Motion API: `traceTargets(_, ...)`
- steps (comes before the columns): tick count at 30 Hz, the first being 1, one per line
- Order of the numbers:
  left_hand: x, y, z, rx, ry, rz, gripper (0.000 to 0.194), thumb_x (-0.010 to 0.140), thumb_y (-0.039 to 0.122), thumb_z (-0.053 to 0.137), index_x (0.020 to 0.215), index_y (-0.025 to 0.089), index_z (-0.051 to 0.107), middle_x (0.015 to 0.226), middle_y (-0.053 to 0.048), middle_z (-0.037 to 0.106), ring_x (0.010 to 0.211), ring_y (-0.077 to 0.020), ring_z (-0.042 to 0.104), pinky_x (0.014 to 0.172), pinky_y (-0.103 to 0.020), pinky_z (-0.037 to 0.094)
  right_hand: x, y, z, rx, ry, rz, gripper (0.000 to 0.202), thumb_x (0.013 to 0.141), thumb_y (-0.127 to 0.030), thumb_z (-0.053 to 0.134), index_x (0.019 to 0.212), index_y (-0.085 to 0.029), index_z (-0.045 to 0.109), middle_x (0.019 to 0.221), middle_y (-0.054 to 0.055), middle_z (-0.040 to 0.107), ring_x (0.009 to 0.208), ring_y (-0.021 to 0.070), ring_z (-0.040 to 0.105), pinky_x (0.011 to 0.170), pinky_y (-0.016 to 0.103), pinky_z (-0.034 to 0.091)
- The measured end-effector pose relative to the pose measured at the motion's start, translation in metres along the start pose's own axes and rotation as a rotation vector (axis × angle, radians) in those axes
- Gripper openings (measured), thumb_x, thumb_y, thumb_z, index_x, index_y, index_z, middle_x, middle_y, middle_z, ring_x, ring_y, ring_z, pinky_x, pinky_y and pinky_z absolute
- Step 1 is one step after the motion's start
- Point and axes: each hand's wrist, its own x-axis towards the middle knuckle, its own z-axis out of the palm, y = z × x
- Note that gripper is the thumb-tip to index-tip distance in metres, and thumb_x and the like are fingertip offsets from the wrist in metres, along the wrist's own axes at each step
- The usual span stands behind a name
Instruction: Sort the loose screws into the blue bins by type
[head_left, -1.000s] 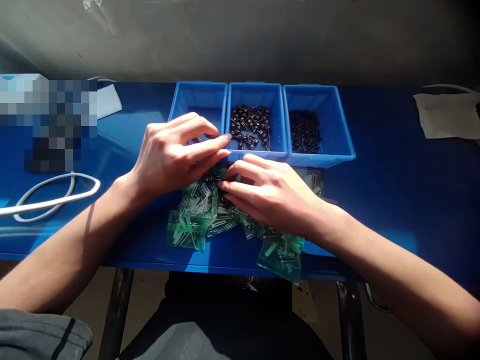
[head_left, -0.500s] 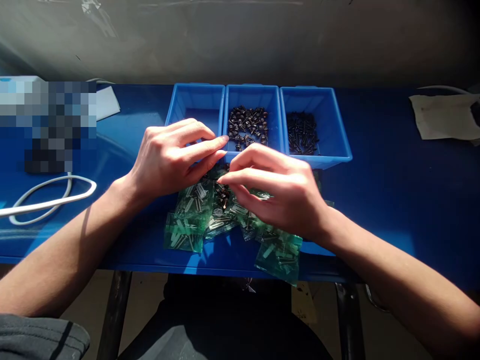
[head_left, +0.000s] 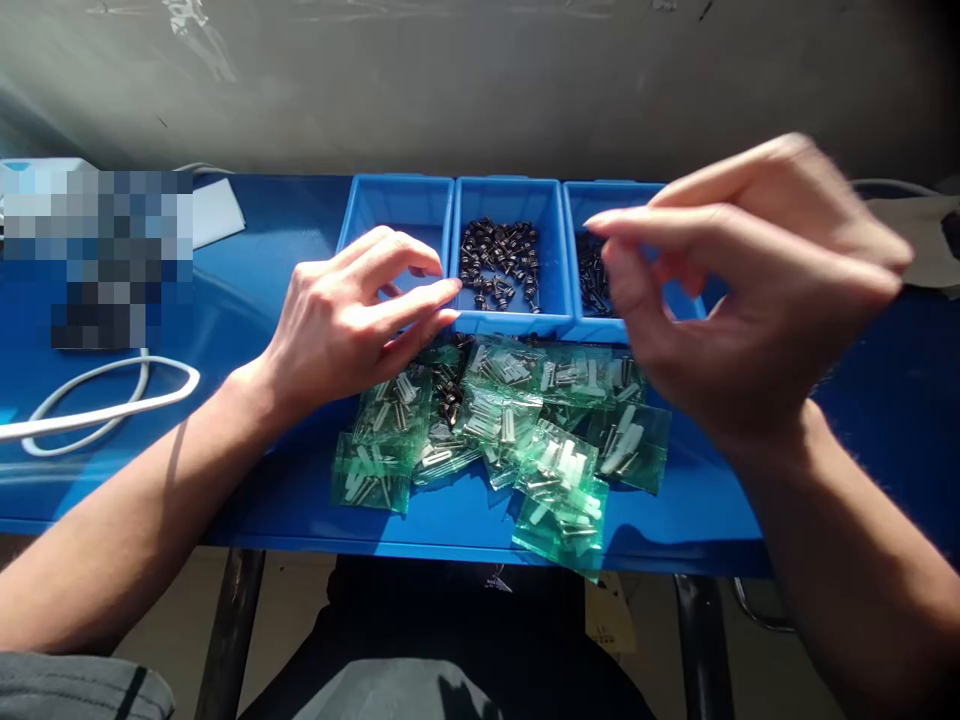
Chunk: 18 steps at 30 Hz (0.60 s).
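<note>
My left hand (head_left: 349, 315) hovers by the near edge of the left blue bin (head_left: 401, 190), fingers bent, thumb and index tips a little apart with nothing visible between them. Raised over the right blue bin (head_left: 611, 190) is my right hand (head_left: 750, 290), its thumb and index finger closed in a pinch; what they hold, if anything, cannot be made out. Short dark screws with wide heads (head_left: 499, 255) lie in the middle bin (head_left: 510, 322). Thin dark screws (head_left: 592, 275) fill part of the right one, partly covered by my hand. Green plastic packets (head_left: 502, 415) of screws and white pieces lie below.
More loose dark screws (head_left: 450, 400) lie among the packets. A white cable (head_left: 112, 415) loops at the left, near a pixelated area and a white card (head_left: 217, 210). At the far right is a beige sheet (head_left: 915, 235), partly behind my hand. A wall rises behind.
My right hand has lifted from above the packets and swung up and to the right, uncovering them. My left hand has stayed nearly in place.
</note>
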Motion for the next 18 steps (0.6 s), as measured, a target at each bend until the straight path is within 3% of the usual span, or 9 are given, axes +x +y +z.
traceTargets(4, 0.001, 0.002, -0.002, 0.000, -0.026, -0.005, 0.020, 0.112, 0.029, 0.074, 0.129, 0.020, 0.074, 0.126, -0.009, 0.078, 0.099, -0.0197, 0.074, 0.070, -0.032, 0.063, -0.007, -0.021, 0.010, 0.176, -0.251, -0.285, 0.017, 0.106, -0.010, 0.074, 0.120, -0.015, 0.082, 0.101, 0.008, 0.083, 0.083, 0.0173, 0.073, 0.070, 0.033, 0.064)
traceTargets(11, 0.001, 0.003, -0.001, 0.007, -0.033, 0.015, 0.020, 0.112, 0.028, 0.072, 0.131, 0.020, 0.072, 0.126, -0.008, 0.078, 0.103, -0.0189, 0.074, 0.071, -0.030, 0.062, -0.019, -0.049, 0.033, 0.200, -0.452, -0.289, 0.022, 0.113, -0.032, 0.070, 0.121, -0.016, 0.082, 0.109, 0.009, 0.080, 0.093, 0.0221, 0.066, 0.078, 0.037, 0.062)
traceTargets(14, 0.002, 0.003, -0.001, 0.004, -0.028, 0.019, 0.017, 0.112, 0.027, 0.071, 0.128, 0.021, 0.072, 0.125, -0.007, 0.078, 0.100, -0.0181, 0.074, 0.068, -0.030, 0.059, -0.022, -0.056, 0.038, 0.175, -0.506, -0.222, 0.018, 0.110, -0.025, 0.067, 0.113, -0.017, 0.083, 0.113, 0.010, 0.079, 0.097, 0.0235, 0.065, 0.082, 0.038, 0.060)
traceTargets(18, 0.002, 0.003, 0.000, -0.001, -0.013, 0.008, 0.014, 0.113, 0.026, 0.070, 0.125, 0.021, 0.074, 0.124, -0.007, 0.078, 0.096, -0.0172, 0.074, 0.066, -0.031, 0.057, -0.026, -0.064, 0.042, 0.162, -0.484, -0.213, 0.022, 0.110, -0.015, 0.062, 0.095, -0.018, 0.079, 0.110, 0.009, 0.078, 0.092, 0.0212, 0.060, 0.078, 0.036, 0.054)
